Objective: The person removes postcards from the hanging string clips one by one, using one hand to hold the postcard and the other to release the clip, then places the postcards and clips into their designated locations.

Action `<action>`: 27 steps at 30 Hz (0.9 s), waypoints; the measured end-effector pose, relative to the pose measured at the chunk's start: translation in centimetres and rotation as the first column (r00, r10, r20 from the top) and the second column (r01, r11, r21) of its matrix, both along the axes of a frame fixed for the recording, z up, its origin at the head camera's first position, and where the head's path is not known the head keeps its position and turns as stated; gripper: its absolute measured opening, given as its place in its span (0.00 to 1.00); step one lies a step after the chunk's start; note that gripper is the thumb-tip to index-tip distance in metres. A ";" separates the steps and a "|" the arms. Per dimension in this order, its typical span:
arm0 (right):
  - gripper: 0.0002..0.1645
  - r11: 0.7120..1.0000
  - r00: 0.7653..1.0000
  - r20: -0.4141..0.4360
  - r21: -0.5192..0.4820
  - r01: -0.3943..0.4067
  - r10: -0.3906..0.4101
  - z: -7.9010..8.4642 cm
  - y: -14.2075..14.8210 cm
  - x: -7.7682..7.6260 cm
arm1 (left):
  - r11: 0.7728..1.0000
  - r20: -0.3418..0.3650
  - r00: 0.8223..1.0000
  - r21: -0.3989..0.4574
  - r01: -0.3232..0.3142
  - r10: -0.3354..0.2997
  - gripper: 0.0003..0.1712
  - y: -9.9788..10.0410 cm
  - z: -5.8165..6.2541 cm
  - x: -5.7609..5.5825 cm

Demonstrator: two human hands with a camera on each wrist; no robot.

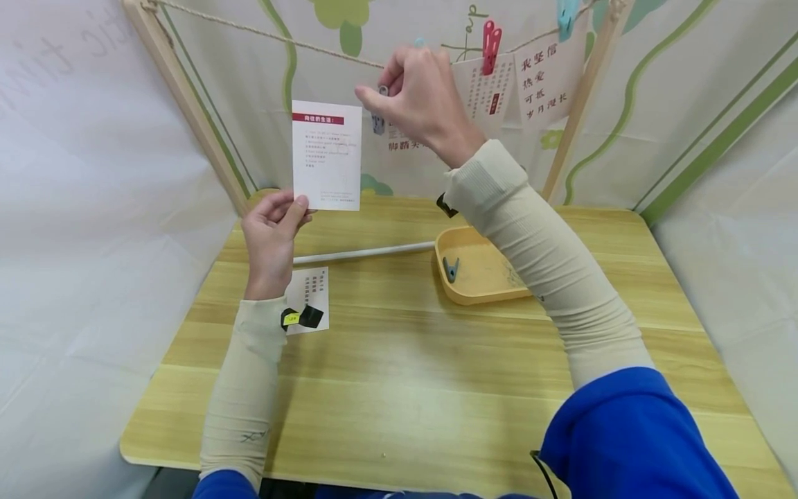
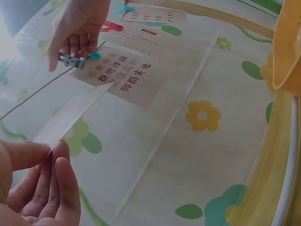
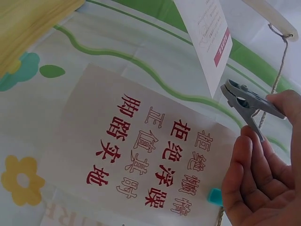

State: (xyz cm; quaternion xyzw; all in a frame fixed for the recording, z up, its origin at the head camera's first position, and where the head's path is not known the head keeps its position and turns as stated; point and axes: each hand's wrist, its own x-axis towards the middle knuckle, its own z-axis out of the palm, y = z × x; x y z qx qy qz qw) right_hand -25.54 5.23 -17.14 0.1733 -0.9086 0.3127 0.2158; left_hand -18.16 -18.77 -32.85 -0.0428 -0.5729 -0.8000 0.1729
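Observation:
My left hand (image 1: 274, 232) pinches a white printed card (image 1: 327, 156) by its lower left corner, holding it upright below the rope (image 1: 268, 34). Up at the rope, my right hand (image 1: 424, 97) grips a grey clothespin (image 3: 249, 101) between thumb and fingers. The card's top corner lies close to the clothespin's jaws in the right wrist view. Beside the right hand, a card with red lettering (image 3: 131, 146) hangs from a teal clothespin (image 3: 215, 197), partly hidden by that hand in the head view.
Further right hang two more cards, under a red clothespin (image 1: 491, 47) and a light blue clothespin (image 1: 566, 19). On the wooden table (image 1: 386, 388) stand a yellow tray (image 1: 486, 298) with a grey clothespin in it, a white rod (image 1: 368, 252) and another card (image 1: 318, 284). Wooden posts (image 1: 193, 104) flank the rope.

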 end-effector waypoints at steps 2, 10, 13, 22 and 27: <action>0.23 1.000 1.000 -0.005 0.000 -0.006 0.006 -0.2 0.1 0.0 | 1.000 0.006 1.000 0.000 -0.002 0.002 0.08 0.0 -0.1 0.0; 0.21 1.000 1.000 0.004 -0.012 -0.011 0.011 -1.0 0.6 -0.2 | 1.000 0.016 1.000 -0.008 -0.007 0.007 0.07 0.0 -0.6 0.2; 0.21 1.000 1.000 0.009 -0.009 -0.005 0.005 -1.3 0.8 -0.3 | 1.000 0.029 1.000 -0.006 -0.008 0.008 0.07 0.0 -0.7 0.3; 0.21 1.000 1.000 -0.016 -0.014 -0.025 0.025 -2.1 1.3 -0.3 | 1.000 0.054 0.998 -0.012 -0.011 0.012 0.08 -0.1 -1.2 0.5; 0.22 1.000 1.000 -0.008 -0.012 -0.021 0.021 -2.5 1.5 -0.1 | 1.000 0.052 0.999 -0.007 -0.007 0.008 0.07 -0.1 -1.4 0.5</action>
